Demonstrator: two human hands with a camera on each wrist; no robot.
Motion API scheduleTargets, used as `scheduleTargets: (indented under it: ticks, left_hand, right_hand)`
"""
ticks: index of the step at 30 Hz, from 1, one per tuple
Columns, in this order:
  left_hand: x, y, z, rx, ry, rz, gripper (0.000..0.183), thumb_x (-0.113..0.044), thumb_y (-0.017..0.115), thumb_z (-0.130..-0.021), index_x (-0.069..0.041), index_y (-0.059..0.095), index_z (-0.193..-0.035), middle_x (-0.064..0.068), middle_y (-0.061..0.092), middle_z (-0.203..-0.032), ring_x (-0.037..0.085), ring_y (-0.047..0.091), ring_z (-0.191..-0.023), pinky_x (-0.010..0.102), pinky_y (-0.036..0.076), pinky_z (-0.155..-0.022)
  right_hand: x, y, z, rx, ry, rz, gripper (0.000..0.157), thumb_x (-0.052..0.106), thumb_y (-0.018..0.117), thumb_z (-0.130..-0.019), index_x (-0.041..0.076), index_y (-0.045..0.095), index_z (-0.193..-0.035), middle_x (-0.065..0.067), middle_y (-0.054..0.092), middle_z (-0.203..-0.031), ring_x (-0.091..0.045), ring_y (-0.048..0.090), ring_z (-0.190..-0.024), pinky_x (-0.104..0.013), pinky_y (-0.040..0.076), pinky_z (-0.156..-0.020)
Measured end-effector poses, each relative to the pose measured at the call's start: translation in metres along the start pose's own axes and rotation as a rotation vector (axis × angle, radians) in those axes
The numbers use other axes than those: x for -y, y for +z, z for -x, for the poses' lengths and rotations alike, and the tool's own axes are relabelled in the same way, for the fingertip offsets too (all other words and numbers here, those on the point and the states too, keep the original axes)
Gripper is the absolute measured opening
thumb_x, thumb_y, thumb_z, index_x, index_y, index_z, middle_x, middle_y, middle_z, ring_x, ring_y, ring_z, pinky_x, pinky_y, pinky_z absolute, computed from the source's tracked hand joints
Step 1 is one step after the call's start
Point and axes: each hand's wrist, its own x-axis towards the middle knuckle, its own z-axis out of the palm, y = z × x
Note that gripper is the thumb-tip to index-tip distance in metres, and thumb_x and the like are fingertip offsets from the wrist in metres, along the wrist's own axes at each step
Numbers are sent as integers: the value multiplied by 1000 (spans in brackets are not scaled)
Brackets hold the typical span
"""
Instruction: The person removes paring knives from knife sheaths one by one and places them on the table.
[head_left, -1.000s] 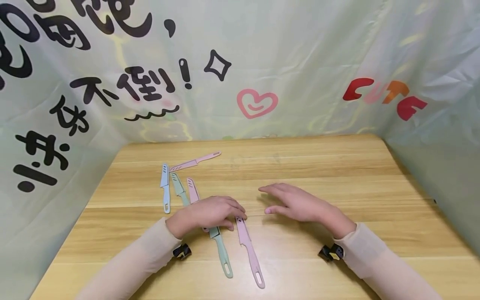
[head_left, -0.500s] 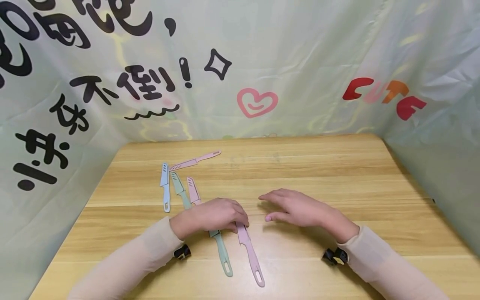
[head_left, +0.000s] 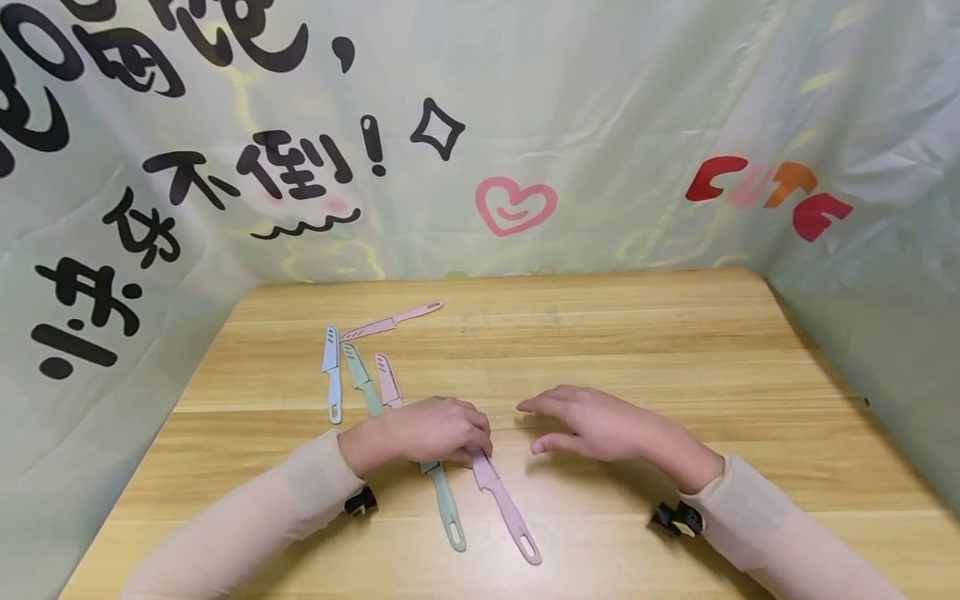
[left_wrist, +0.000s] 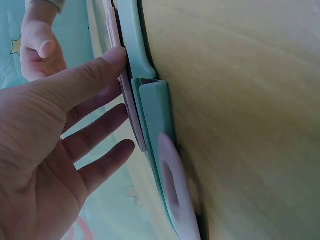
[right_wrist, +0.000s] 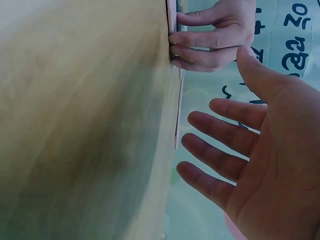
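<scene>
My left hand [head_left: 438,429] pinches the sheathed blade end of a pink-purple knife [head_left: 510,508], whose handle points toward the front right. In the left wrist view, the thumb and fingers meet at the edges of this pink knife [left_wrist: 132,110]. Beneath the hand, partly covered, lies a green knife [head_left: 446,508] with its handle toward me. A pink knife [head_left: 387,383] and another green knife [head_left: 357,371] show their sheathed blades behind the left hand. Apart from any knife, my right hand [head_left: 603,423] hovers over the table with fingers extended and thumb spread.
A blue knife [head_left: 332,375] lies at the left, its tip near a slanted pink knife [head_left: 393,322] farther back. The wooden table [head_left: 675,333] meets a printed cloth backdrop [head_left: 600,125] behind and at both sides.
My left hand has come down onto the pink-purple knife and taken hold of its blade end. That knife's handle has swung slightly right. The right hand has lowered slightly toward me.
</scene>
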Motion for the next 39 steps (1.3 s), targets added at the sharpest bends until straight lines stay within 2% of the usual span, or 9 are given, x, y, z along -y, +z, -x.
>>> scheduleTargets:
  ticks: [6,10,14,17,21,27,34,37,39]
  left_hand:
    - [0,-2,0,44,-50,41,18,-23,74,-90,-15,70,-105,-7,63,-99,3,56,-90,15,48,-85]
    - [-1,-2,2,41,-69,61,19,-22,74,-89,-14,69,-106,-6,62,-99,0,54,-85,12,48,-80]
    - [0,-2,4,14,-64,61,21,-23,73,-90,-13,68,-108,-5,62,-103,-1,55,-85,10,48,-80]
    - [0,-4,5,-9,-53,59,21,-24,73,-90,-13,68,-107,-4,62,-102,-1,55,-84,9,48,-78]
    - [2,-6,7,-46,-53,53,20,-24,72,-91,-12,67,-106,-3,62,-103,0,56,-84,9,48,-77]
    - [5,-6,11,-121,-57,35,21,-25,70,-92,-11,65,-108,-2,60,-106,4,58,-85,11,50,-75]
    - [6,-8,13,-185,-64,69,22,-23,69,-93,-9,66,-109,-1,62,-107,6,60,-85,10,50,-74]
    - [7,-8,15,-211,-72,71,22,-23,69,-93,-8,67,-109,0,63,-108,7,60,-83,10,50,-73]
    - [7,-7,16,-230,-82,66,22,-23,69,-93,-9,67,-109,-1,62,-107,6,60,-81,9,50,-72]
  right_hand:
    - [4,1,3,33,-13,-25,67,63,46,-94,15,53,-140,1,59,-133,-19,53,-123,-40,43,-106]
    - [6,5,4,74,-18,-80,67,63,46,-95,13,55,-138,2,62,-127,-16,57,-118,-39,46,-103]
    - [8,8,4,108,-34,-134,65,61,48,-95,12,57,-136,3,65,-121,-11,60,-109,-35,49,-99]
    - [10,9,4,125,-57,-187,60,56,52,-95,11,59,-134,11,65,-104,-3,61,-92,-28,53,-87]
    - [12,11,5,142,-103,-267,53,49,57,-95,9,61,-129,19,59,-85,2,56,-73,-20,52,-71]
    - [14,13,5,162,-97,-335,41,48,56,-96,17,64,-122,20,60,-77,4,54,-63,-17,48,-56]
    - [16,14,6,150,-39,-344,39,49,57,-96,18,64,-118,18,53,-63,4,42,-50,-16,37,-44]
    - [16,15,6,126,-22,-364,28,43,57,-98,19,66,-109,16,57,-66,3,44,-51,-16,39,-43]
    - [16,15,5,125,-2,-434,21,36,56,-100,17,65,-102,13,61,-69,0,52,-54,-18,47,-46]
